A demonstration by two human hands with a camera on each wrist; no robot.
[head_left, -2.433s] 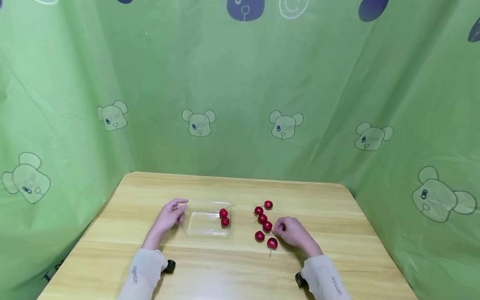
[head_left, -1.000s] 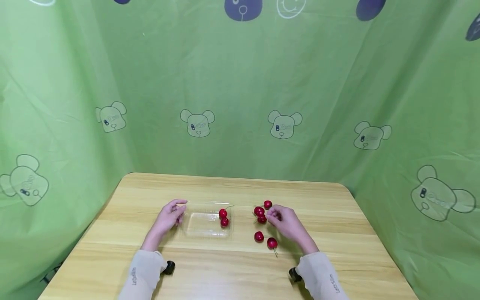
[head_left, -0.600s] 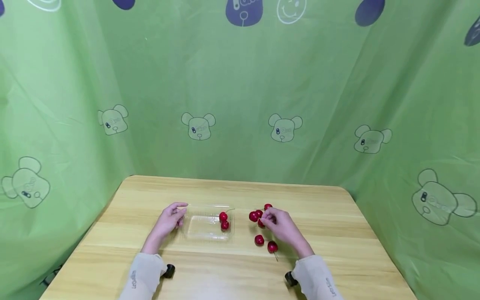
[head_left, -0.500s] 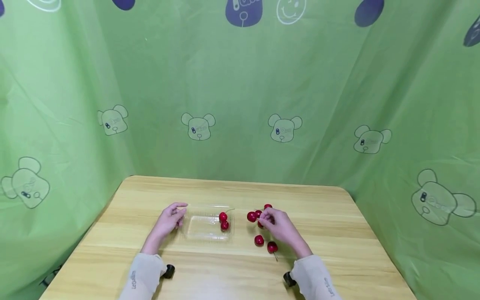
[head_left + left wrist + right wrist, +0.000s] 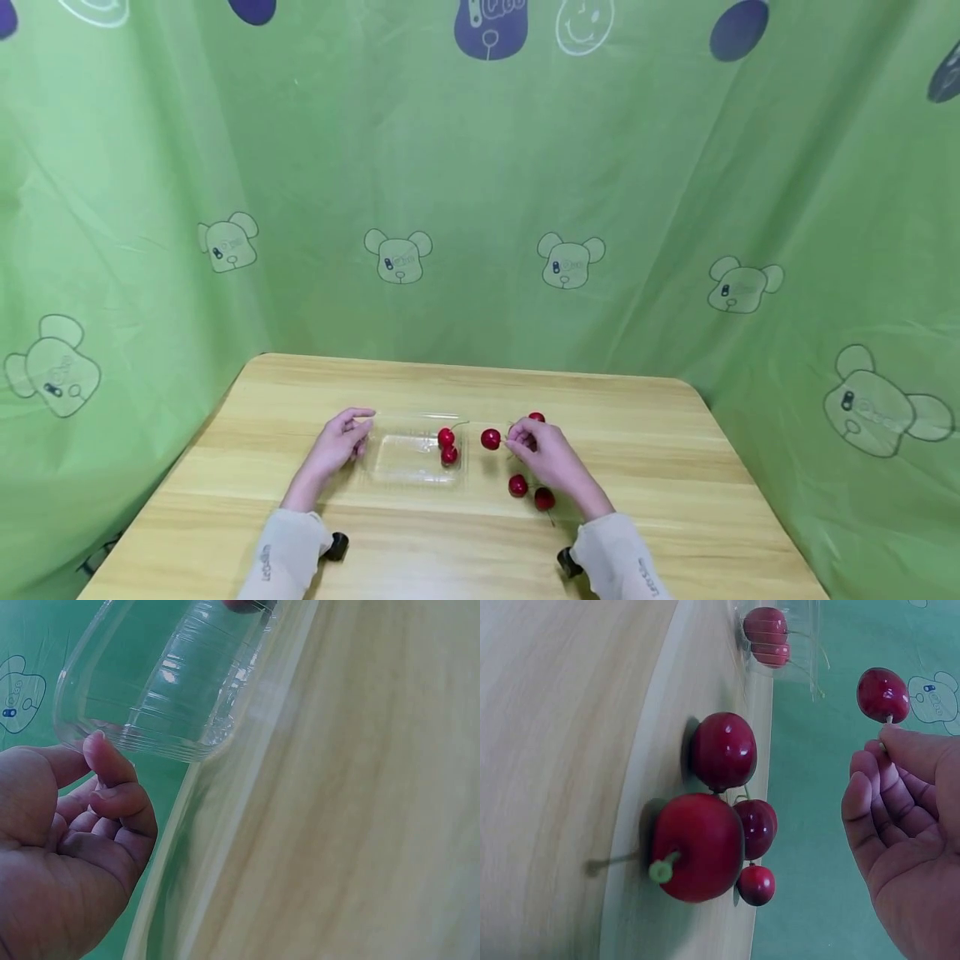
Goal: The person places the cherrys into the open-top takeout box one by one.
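My right hand [image 5: 551, 458] pinches a red cherry [image 5: 491, 439] by its stem between thumb and fingertips. In the right wrist view this cherry [image 5: 883, 695] shows raised off the table, the other fingers curled beneath. Left of it lies a clear plastic container [image 5: 405, 457] with two cherries [image 5: 447, 446] at its right end. My left hand [image 5: 333, 446] holds the container's left rim; in the left wrist view thumb and finger pinch the rim [image 5: 161, 750] at a corner. One more cherry [image 5: 536, 417] peeks out behind my right hand, which hides others nearby.
Two loose cherries, one nearer the container [image 5: 517, 486] and one to its right [image 5: 544, 498], lie in front of my right hand. The right wrist view shows several cherries [image 5: 724, 752] close together on the wooden table [image 5: 420, 546]. A green curtain [image 5: 480, 333] surrounds the table.
My right hand has lifted a cherry by its stem from the group and carried it left toward the container. The left hand and the container have stayed in place.
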